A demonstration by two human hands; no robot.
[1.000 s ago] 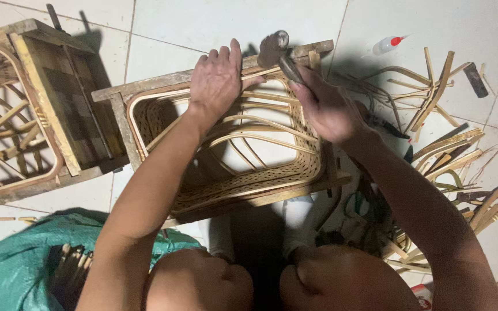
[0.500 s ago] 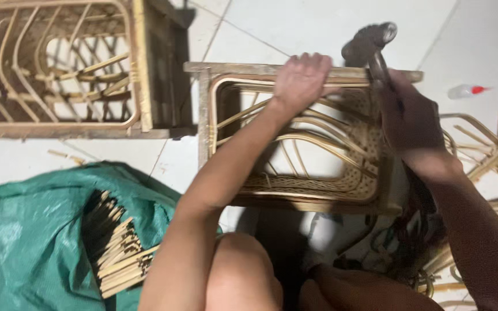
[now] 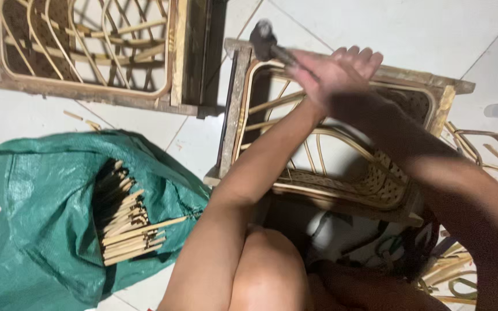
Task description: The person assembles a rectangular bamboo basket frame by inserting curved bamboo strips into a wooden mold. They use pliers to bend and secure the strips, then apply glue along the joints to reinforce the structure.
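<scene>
the right hand (image 3: 324,72) is closed around a hammer (image 3: 269,43) over the frame (image 3: 237,103); the left hand (image 3: 358,60) lies on the frame's top rail, its grip hidden. a green bag (image 3: 36,190) with sticks (image 3: 125,222) is near.

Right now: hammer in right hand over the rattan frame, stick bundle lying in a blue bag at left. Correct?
Not quite: the bag is green, not blue. The head view shows it. The rest holds: hammer in right hand over the frame, sticks in the bag.

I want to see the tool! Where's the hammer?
The hammer is top centre of the head view, in the right hand, above the rattan frame's top-left corner.
</scene>
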